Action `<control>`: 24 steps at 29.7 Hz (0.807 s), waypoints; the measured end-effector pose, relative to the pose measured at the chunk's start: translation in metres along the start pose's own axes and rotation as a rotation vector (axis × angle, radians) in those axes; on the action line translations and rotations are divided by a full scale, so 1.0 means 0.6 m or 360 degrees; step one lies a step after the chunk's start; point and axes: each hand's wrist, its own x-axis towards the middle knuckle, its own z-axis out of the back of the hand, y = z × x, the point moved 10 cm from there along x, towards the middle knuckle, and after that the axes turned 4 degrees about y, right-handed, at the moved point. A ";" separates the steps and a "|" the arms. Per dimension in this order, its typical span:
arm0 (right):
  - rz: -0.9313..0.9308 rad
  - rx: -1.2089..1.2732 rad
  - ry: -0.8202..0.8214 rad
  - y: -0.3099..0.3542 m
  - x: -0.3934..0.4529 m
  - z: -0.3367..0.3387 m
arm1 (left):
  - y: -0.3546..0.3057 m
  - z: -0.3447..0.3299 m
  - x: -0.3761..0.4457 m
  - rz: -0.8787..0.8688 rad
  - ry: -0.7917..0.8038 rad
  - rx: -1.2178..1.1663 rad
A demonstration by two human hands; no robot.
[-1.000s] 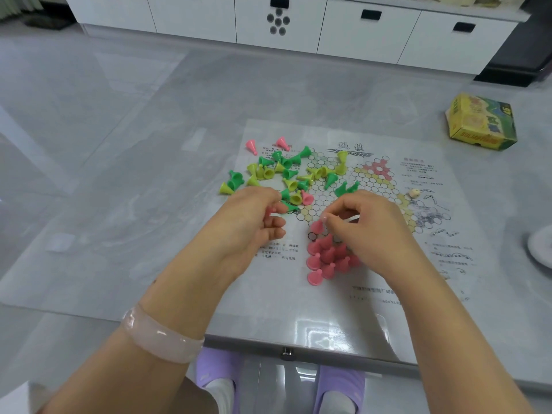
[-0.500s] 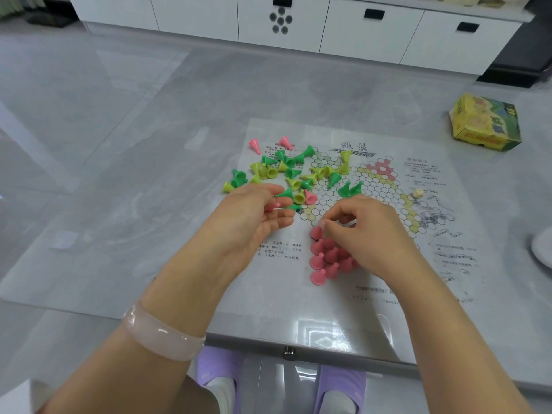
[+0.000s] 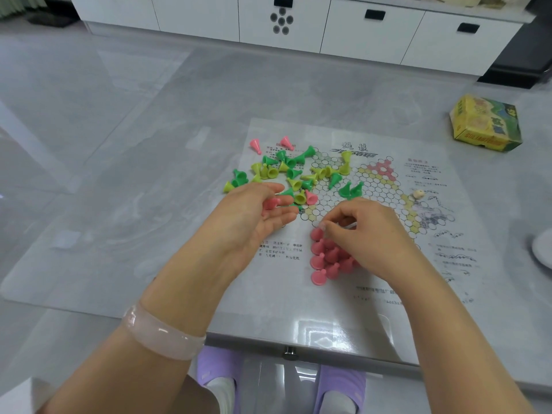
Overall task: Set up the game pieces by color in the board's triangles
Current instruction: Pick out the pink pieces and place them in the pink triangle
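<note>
A paper game board (image 3: pixel 367 186) with a hexagon-cell star lies on the grey table. Several pink pieces (image 3: pixel 327 259) stand packed in the star's near triangle. My right hand (image 3: pixel 370 234) is over them, its thumb and forefinger pinching the top pink piece (image 3: pixel 316 235) of that cluster. My left hand (image 3: pixel 257 218) hovers left of the board, fingers loosely curled round a pink piece (image 3: pixel 270 203). Green and yellow pieces (image 3: pixel 286 174) lie tumbled in a loose pile on the board's left part, with a pink one (image 3: pixel 310 198) among them. Two more pink pieces (image 3: pixel 256 145) lie at the pile's far edge.
A small die (image 3: pixel 418 194) sits on the board's right side. A yellow box (image 3: pixel 485 127) stands at the far right of the table, and a white dish rim (image 3: pixel 542 252) shows at the right edge. The table's near edge (image 3: pixel 298 345) runs below my wrists.
My right hand has come down and set its pink piece on top of the pink cluster. My left hand's fingers have spread a little, still holding a pink piece.
</note>
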 end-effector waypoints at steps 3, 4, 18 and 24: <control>0.0084 -0.0025 -0.0124 0.006 0.000 0.017 | 0.003 -0.006 -0.002 0.0040 0.0064 -0.0137; 0.0156 -0.0077 -0.0216 0.014 -0.001 0.027 | 0.004 -0.010 -0.003 0.0050 0.0100 -0.0167; 0.0423 0.0282 -0.0157 0.071 -0.024 0.013 | 0.022 -0.069 -0.017 0.0105 0.0552 -0.0094; 0.0359 0.0345 -0.0129 0.064 -0.026 0.010 | 0.026 -0.068 -0.018 0.0115 0.0524 -0.0011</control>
